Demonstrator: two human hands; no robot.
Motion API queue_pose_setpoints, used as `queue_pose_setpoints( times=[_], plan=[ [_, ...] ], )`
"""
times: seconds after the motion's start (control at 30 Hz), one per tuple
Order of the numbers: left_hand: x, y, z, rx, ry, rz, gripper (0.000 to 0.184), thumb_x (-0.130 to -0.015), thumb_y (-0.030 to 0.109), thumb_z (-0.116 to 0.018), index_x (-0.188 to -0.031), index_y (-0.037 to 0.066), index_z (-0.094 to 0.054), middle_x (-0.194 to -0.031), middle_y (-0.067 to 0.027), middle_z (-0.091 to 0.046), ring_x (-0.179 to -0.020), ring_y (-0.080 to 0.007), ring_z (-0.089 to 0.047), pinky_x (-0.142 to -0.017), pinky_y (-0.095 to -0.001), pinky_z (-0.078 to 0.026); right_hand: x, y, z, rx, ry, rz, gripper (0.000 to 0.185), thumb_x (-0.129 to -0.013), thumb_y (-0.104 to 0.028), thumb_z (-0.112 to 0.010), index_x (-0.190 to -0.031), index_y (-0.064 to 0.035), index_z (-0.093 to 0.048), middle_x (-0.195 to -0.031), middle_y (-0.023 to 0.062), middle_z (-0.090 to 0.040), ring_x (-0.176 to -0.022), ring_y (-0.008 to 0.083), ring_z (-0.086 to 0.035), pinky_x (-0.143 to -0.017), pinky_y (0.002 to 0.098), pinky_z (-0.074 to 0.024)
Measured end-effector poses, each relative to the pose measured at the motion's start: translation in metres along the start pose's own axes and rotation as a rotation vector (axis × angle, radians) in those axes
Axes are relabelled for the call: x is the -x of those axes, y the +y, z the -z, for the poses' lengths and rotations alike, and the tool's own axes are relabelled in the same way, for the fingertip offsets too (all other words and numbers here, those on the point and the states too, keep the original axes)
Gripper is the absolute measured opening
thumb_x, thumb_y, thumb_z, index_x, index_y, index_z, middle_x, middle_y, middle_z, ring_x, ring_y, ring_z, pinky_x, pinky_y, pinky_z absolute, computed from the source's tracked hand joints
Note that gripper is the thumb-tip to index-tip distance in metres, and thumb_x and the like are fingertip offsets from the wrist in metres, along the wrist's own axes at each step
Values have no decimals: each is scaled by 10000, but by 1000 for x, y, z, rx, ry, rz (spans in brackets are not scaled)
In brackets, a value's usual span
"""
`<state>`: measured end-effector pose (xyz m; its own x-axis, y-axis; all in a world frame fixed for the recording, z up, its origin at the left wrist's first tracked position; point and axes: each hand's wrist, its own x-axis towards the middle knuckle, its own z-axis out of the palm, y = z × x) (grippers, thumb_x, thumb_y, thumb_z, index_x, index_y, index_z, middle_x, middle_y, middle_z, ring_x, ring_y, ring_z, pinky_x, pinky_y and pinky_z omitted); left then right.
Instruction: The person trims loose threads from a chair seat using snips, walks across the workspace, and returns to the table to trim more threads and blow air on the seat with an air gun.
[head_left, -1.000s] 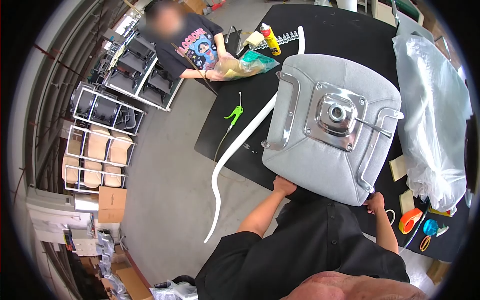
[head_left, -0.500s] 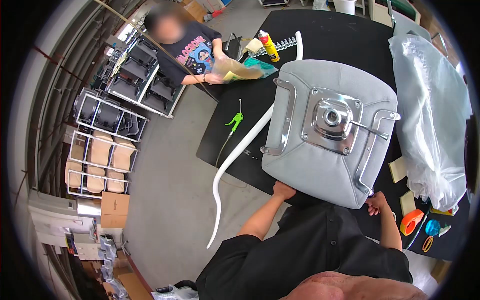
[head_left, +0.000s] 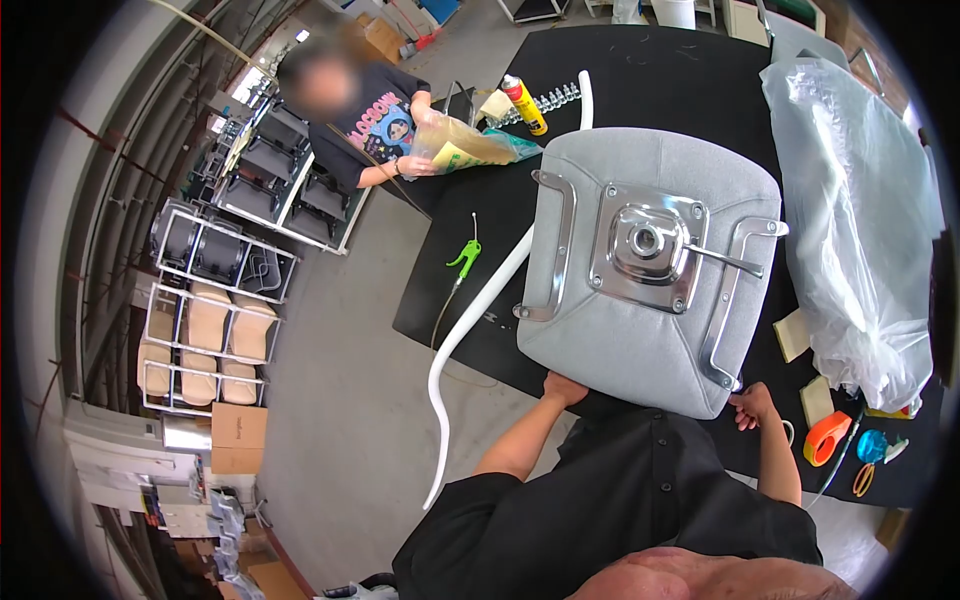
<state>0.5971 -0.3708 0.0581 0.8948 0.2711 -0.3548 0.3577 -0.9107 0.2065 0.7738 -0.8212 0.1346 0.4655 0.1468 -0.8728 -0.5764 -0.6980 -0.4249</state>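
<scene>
An upholstered grey chair seat point(head_left: 570, 240) lies upside down on the black table in front of me, its underside facing up. A chrome mounting plate point(head_left: 650, 285) with a lever point(head_left: 728, 262) is fixed at its centre, with metal brackets point(head_left: 552, 270) along two sides. My left hand point(head_left: 566, 388) is at the near left edge, its fingers hidden under the seat. At the near right corner, my right hand point(head_left: 752, 408) is closed with curled fingers beside a bracket end; what it pinches is too small to make out. A curved white tube point(head_left: 470, 317) passes beneath the seat.
A green air blow gun point(head_left: 466, 258), a yellow spray can point(head_left: 524, 105) and a row of metal fittings point(head_left: 557, 98) lie on the table point(head_left: 640, 60). Orange tape point(head_left: 826, 438) and a plastic-wrapped item point(head_left: 850, 240) are at right. Across the table, a co-worker point(head_left: 370, 120) handles a plastic bag point(head_left: 465, 148).
The view has shifted slightly, so the seat appears a little further left. The co-worker's bag is turned and spread differently. My hands keep nearly the same places at the seat's edge.
</scene>
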Motion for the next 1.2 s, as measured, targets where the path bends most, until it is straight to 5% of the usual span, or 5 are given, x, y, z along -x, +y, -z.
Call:
queue_pose_setpoints(
  times=[0.6,0.77,0.8,1.0,1.2],
  plan=[
    [9,19,38,-15,-52,-81,552,-947,441,-425,-1406,150,-522,-1439,-124,-527,-1329,-339,-485,-1097,-470,-377,-12,12,3,5,-20,18,397,-866,-232,-723,-599,21,-572,-554,191,-632,-418,288,-638,-284,390,-415],
    [-1,-9,16,-158,-308,-99,564,-963,455,-428,-1422,136,-506,-1468,-122,-498,-1374,-344,-425,-1128,-480,-333,-171,108,-3,934,-182,478,458,-896,-360,-594,-550,-77,-690,-681,95,-725,-543,223,-693,-522,318,-558],
    [-2,-15,14,-192,-311,-159,571,-967,467,-429,-1422,131,-505,-1473,-123,-492,-1382,-343,-414,-1135,-476,-324,-43,16,4,563,-247,36,521,-883,-473,-545,-585,-66,-676,-632,116,-704,-507,217,-671,-487,344,-526],
    [-3,-12,30,-120,-423,-121,635,-973,536,-410,-1461,133,-460,-1510,-122,-451,-1408,-346,-376,-1146,-470,-310,12,12,-18,124,196,4,413,-833,-360,-730,-677,15,-662,-606,83,-667,-492,197,-662,-517,333,-566],
    [-13,-36,7,-75,-418,-111,650,-974,545,-416,-1469,124,-455,-1531,-113,-428,-1448,-325,-316,-1180,-439,-245,25,37,-66,285,627,157,300,-783,-319,-742,-898,-44,-704,-880,155,-707,-883,346,-694,-784,444,-559]
  ],
)
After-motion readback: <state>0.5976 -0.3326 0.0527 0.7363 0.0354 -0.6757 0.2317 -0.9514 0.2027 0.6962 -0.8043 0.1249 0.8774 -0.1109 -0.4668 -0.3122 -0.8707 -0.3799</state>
